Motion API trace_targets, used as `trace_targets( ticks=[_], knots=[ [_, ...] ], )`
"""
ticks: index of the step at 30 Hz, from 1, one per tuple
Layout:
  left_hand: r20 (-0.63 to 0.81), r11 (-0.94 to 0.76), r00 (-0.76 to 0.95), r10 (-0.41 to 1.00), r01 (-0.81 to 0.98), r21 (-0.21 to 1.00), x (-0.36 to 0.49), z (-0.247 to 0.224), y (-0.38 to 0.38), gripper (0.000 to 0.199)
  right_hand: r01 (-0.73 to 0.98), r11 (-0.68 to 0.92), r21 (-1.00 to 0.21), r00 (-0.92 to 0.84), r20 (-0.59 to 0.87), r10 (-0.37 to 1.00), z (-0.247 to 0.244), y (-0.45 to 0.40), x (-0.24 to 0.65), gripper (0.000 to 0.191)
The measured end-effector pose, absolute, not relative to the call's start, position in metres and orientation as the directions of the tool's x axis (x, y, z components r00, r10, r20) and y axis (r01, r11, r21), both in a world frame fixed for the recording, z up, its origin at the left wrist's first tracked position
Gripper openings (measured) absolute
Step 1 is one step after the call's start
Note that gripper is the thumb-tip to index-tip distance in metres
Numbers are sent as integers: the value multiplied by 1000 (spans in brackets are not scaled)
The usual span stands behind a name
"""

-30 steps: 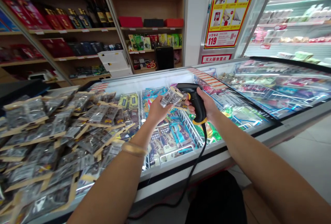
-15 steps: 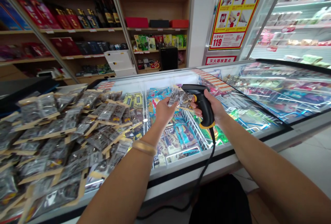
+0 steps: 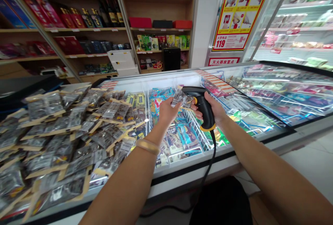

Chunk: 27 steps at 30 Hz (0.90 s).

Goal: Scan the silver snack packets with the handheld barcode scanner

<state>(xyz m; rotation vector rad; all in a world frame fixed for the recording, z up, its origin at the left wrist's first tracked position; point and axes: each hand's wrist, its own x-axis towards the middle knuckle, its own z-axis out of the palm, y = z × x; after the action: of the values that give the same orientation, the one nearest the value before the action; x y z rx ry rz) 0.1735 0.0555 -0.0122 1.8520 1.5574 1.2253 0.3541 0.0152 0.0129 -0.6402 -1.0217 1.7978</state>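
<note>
The packet [image 3: 178, 96] is a small, flat, clear-film unit with grey, densely printed panels and a tan strip along its edge. The film is creased and reflective; the print is too small to read. The packet is held above the freezer [image 3: 187, 180], at the middle of the scene, clear of the goods below.

The left hand [image 3: 167, 110] grips the packet at its left end: thumb on the near side, fingers closed together on the film. A gold-coloured bangle [image 3: 148, 146] encircles the left wrist.

The right hand [image 3: 217, 110] holds the scanner [image 3: 206, 110], its fingers wrapped around the handle. The scanner body is black, with a yellow trigger and a yellow band at the handle base. Its head points left and overlaps the right part of the packet from this viewpoint; whether the two touch cannot be told. A black cable [image 3: 214, 145] hangs from the handle toward the near side.

Below the hands, a white wire basket [image 3: 199, 131] contains blue packages [image 3: 187, 135]. To the left, a heap of similar packets [image 3: 59, 131] with tan edges overlaps at varied angles. At the far side stand stocked shelves [image 3: 160, 8]; to their right is a red-and-yellow poster [image 3: 238, 13].
</note>
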Motion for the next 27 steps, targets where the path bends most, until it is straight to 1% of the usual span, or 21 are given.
trace_targets(
  ticks=[2,6,7,9,12,14,16,18,20,22,24,26,27],
  knots=[
    [351,-283,-26,936,537,794,176,-12,56,23,-476,-214,-853,-425,10,905,12,15,355,49],
    [364,-264,-94,927,527,808,170,1,54,56,-500,-201,-842,-388,10,922,13,15,356,45],
    [366,-258,-107,924,532,807,163,8,53,59,-503,-199,-841,-383,10,924,14,14,354,45],
    [391,-265,-125,912,548,794,140,24,50,60,-503,-199,-841,-388,14,921,18,14,348,46],
    [482,-291,-178,858,603,742,89,49,44,57,-503,-220,-836,-421,15,907,28,14,327,48],
    [545,-287,-208,812,670,684,50,63,39,56,-508,-255,-823,-450,2,893,35,14,303,48],
    [570,-225,-251,782,739,635,14,71,34,58,-498,-311,-810,-505,-20,863,42,14,273,50],
    [568,-151,-276,775,792,591,-14,75,26,59,-486,-366,-794,-564,-35,825,45,14,241,53],
    [532,-54,-282,798,847,529,-31,75,17,61,-484,-414,-771,-604,-48,796,45,14,210,52],
    [496,67,-284,821,910,410,-38,71,7,62,-474,-447,-759,-618,-75,782,40,13,186,50],
    [478,165,-275,834,952,260,-38,65,-3,56,-472,-466,-748,-603,-112,790,31,13,171,50],
    [467,205,-249,849,968,144,-35,60,-10,48,-465,-486,-740,-593,-147,792,21,13,165,48],
    [461,206,-236,855,972,115,-33,58,-13,45,-457,-494,-739,-592,-161,789,17,12,165,47]
  ],
)
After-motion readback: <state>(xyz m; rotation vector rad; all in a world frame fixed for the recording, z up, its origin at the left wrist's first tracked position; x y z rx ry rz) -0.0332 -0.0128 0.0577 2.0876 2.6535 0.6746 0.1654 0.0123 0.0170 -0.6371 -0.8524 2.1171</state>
